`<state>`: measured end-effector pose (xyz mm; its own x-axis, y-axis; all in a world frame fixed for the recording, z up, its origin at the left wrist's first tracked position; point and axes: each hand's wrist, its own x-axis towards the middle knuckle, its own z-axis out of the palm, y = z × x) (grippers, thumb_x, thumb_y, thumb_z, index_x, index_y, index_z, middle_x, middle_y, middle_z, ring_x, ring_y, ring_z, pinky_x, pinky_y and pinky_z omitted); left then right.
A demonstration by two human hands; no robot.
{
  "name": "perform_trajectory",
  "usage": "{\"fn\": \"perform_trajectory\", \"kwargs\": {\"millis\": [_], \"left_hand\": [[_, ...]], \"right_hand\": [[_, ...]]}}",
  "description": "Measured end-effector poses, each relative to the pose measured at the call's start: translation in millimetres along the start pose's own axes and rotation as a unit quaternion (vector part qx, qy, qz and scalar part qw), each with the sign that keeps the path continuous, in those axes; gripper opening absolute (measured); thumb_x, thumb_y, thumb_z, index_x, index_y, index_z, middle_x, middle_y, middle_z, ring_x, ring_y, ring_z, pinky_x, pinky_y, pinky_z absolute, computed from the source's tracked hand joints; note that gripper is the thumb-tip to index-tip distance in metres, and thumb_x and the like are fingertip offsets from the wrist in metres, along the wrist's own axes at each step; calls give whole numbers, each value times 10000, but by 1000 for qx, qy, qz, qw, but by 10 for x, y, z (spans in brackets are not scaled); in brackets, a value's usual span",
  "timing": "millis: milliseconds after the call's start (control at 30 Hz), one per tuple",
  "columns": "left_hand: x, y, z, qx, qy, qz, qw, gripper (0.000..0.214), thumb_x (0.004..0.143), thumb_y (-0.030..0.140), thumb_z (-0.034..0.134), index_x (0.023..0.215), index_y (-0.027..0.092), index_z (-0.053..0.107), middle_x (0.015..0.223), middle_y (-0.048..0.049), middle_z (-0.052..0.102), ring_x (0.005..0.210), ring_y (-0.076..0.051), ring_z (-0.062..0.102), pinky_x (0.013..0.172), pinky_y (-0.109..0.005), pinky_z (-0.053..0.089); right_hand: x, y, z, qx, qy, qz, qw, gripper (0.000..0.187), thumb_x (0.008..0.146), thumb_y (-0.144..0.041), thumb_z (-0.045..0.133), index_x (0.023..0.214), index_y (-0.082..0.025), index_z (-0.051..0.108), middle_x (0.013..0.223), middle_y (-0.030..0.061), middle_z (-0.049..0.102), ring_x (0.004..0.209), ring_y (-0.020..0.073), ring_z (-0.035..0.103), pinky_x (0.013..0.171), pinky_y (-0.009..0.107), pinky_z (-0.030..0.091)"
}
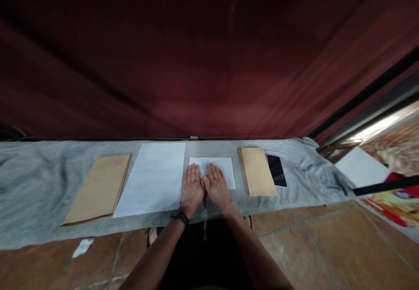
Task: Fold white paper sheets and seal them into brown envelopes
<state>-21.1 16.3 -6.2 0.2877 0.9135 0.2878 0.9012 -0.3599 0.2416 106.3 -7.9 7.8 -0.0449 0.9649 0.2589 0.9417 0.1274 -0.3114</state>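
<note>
A small white sheet of paper, which looks folded, lies on the grey cloth right in front of me. My left hand rests flat on its left end, fingers together and stretched forward. Beside it my right hand presses flat on the middle of the paper, the thumbs close together. Both palms face down, and the paper's near edge is partly hidden under them. Left of my hands is a larger white sheet. To the right lies a stack of brown envelopes.
Further left sits a stack of large brown envelopes. A phone lies right of the smaller envelopes. The grey cloth covers a long narrow surface against a dark red curtain. A white scrap is on the tiled floor.
</note>
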Motion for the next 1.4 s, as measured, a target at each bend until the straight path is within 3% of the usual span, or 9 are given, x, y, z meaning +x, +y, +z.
{"fn": "perform_trajectory", "kwargs": {"millis": [167, 400, 667, 833, 1000, 1100, 1200, 1400], "left_hand": [[-3, 3, 7, 12, 0, -1, 1000, 601, 957, 236, 334, 1516, 15, 322, 1584, -204, 339, 1506, -291, 235, 1215, -500, 260], [-3, 8, 12, 4, 6, -6, 1000, 623, 988, 330, 336, 1520, 7, 307, 1590, -218, 313, 1510, -301, 219, 1214, -513, 256], [0, 12, 45, -9, 14, -7, 1000, 638, 990, 357, 339, 1536, 32, 287, 1588, -203, 325, 1511, -291, 218, 1212, -522, 253], [2, 13, -3, 8, -3, -14, 1000, 614, 988, 327, 338, 1507, -1, 344, 1582, -212, 333, 1513, -294, 210, 1224, -499, 219], [68, 188, -10, 7, -9, 6, 1000, 588, 986, 266, 315, 1500, -19, 346, 1583, -213, 329, 1516, -284, 201, 1238, -489, 172], [172, 367, 77, -16, -33, 53, 998, 578, 993, 263, 304, 1514, 14, 337, 1595, -177, 324, 1514, -256, 216, 1240, -463, 184], [292, 452, 176, -25, -44, 53, 997, 576, 996, 285, 315, 1509, 27, 354, 1589, -173, 338, 1507, -260, 241, 1235, -474, 195], [350, 236, 161, -2, -29, 2, 1000, 585, 981, 256, 324, 1509, 6, 344, 1587, -190, 331, 1512, -265, 222, 1236, -465, 187]], "right_hand": [[14, 58, 75, -18, 3, -17, 1000, 501, 1043, -367, 383, 1502, -168, 420, 1566, 112, 402, 1467, 247, 344, 1198, 467, 283], [-61, 287, 19, -52, 18, 8, 998, 524, 1042, -381, 390, 1522, -172, 385, 1580, 131, 369, 1459, 278, 353, 1184, 482, 284], [-169, 565, -13, -74, 58, 51, 994, 586, 1044, -419, 366, 1526, -86, 352, 1551, 196, 398, 1449, 287, 362, 1168, 487, 293], [-240, 612, -21, -85, 69, 83, 991, 612, 1040, -427, 357, 1521, -49, 346, 1531, 226, 416, 1437, 295, 378, 1163, 492, 297], [-255, 594, -18, -85, 70, 94, 990, 617, 1038, -423, 352, 1520, -39, 347, 1535, 233, 406, 1437, 307, 373, 1158, 501, 296], [-249, 593, -13, -86, 67, 99, 989, 623, 1033, -424, 366, 1514, -28, 355, 1531, 235, 412, 1437, 318, 368, 1160, 502, 292], [-245, 600, -4, -86, 67, 98, 989, 623, 1033, -419, 372, 1516, -25, 351, 1533, 236, 409, 1439, 318, 367, 1163, 500, 289], [-259, 622, 23, -66, 86, 93, 990, 610, 1035, -409, 358, 1536, -62, 323, 1541, 224, 402, 1438, 310, 375, 1157, 515, 300]]}}
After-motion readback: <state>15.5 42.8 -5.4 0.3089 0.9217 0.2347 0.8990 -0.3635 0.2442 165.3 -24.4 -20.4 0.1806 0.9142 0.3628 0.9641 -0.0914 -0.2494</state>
